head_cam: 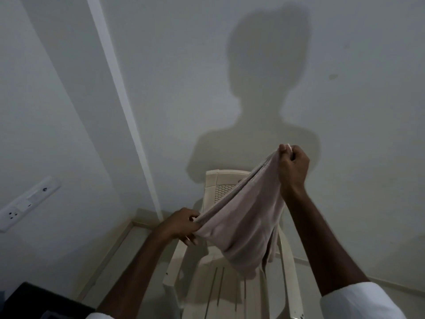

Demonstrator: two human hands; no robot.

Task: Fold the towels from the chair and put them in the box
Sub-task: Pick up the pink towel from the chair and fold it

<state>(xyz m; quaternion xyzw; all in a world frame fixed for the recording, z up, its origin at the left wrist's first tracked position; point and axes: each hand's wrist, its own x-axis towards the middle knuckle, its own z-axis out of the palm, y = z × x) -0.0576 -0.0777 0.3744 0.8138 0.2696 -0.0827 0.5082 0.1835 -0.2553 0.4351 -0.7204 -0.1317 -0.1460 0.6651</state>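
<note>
A pale pink towel (243,224) hangs doubled in the air above a cream plastic chair (218,183). My left hand (181,224) grips its lower left end, level with the chair's backrest. Higher up and to the right, my right hand (293,164) pinches the other end. The top edge is stretched taut between the two hands and the rest sags down toward the slatted seat (230,295). No other towel shows on the seat. At the bottom left corner a dark box-like edge (41,300) shows, mostly cut off.
The chair stands against a white wall in a corner. A switch and socket plate (25,203) is on the left wall. My shadow falls on the wall behind the chair.
</note>
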